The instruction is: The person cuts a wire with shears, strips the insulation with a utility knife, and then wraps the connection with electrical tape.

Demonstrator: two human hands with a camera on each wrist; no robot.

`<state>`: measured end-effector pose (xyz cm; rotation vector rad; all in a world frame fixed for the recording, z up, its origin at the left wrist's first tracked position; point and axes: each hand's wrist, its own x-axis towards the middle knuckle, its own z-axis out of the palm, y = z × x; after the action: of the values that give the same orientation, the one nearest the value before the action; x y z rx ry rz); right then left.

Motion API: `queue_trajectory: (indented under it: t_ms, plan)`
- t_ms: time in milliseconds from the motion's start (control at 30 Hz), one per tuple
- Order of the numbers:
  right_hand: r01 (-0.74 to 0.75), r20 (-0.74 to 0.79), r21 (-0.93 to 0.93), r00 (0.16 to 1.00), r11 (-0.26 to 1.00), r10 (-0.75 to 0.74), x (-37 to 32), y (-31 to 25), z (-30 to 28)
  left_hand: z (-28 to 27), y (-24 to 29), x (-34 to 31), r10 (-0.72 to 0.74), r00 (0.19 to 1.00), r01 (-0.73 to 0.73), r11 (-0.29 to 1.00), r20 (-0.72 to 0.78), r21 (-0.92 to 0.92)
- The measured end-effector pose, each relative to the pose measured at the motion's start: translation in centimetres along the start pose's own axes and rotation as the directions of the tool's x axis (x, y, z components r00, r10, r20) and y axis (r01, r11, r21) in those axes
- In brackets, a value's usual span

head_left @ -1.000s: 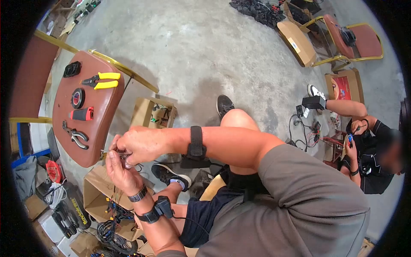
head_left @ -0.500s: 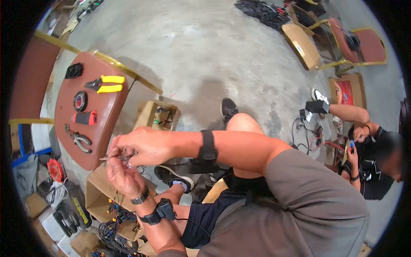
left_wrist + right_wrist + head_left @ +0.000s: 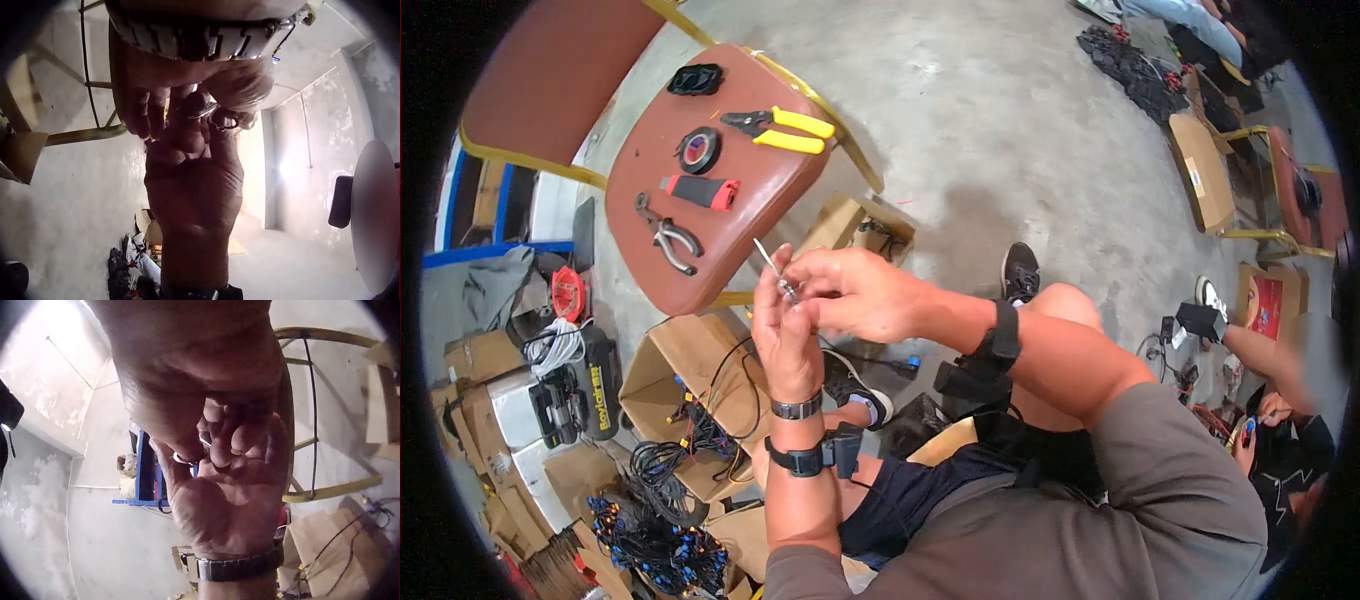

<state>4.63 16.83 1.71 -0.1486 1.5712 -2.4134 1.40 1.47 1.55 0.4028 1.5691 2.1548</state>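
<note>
My left hand and right hand meet in front of the chair's near edge, both holding a small silver metal tool. Its slim pale end sticks out past the fingers toward the chair. In the left wrist view a ring-like metal loop shows between the hands. The right wrist view shows bright metal by the right thumb, with right fingers curled over the left palm. Fingers hide most of the tool, so I cannot tell its exact kind.
On the chair seat lie yellow-handled wire strippers, a tape roll, a red-black tool, pliers and a black item. A cardboard box with cables stands below. Another person sits at right.
The head view has turned, shifting the chair and its tools rightward and upward in the picture. My hands stay together on the metal tool, whose slim end now angles more upward in view.
</note>
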Motion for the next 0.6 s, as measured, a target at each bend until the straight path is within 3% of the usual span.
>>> queue_trajectory:
  t_ms: [67, 133, 167, 267, 333, 400, 600]
  plan:
    - [-0.108, -0.052, 0.109, 0.992, 0.988, 0.114, -0.4, -0.5, 0.6, 0.0, -0.2, -0.5, -0.046, 0.999, 0.047, 0.998, -0.008, 0.047]
    - [-0.089, -0.057, 0.156, 0.993, 0.984, 0.099, 0.0, 0.8, 0.7, -0.2, -1.1, -0.6, -0.048, 0.998, 0.051, 0.996, -0.047, 0.074]
    - [-0.077, -0.078, 0.138, 0.993, 0.987, 0.089, 0.0, 1.4, 1.1, 0.0, -1.1, -0.8, -0.092, 0.988, 0.093, 0.996, -0.126, 0.004]
    - [-0.050, -0.161, 0.071, 0.985, 0.996, 0.061, 0.3, 2.3, 1.9, -0.1, -1.4, -1.2, -0.105, 0.984, 0.103, 0.995, -0.143, -0.019]
    - [0.055, -0.208, -0.001, 0.977, 0.998, -0.054, 0.7, 3.3, 2.1, 0.8, -1.4, -0.9, -0.099, 0.979, 0.092, 0.995, -0.180, -0.046]
    - [0.044, -0.268, -0.161, 0.960, 0.986, -0.087, 0.2, 2.7, 2.0, 0.0, -2.2, -0.8, -0.084, 0.990, 0.083, 0.996, -0.117, -0.020]
    - [0.115, -0.275, -0.236, 0.945, 0.965, -0.180, 0.0, 3.6, 1.5, -0.1, -2.8, -0.7, -0.134, 0.986, 0.126, 0.989, -0.100, -0.082]
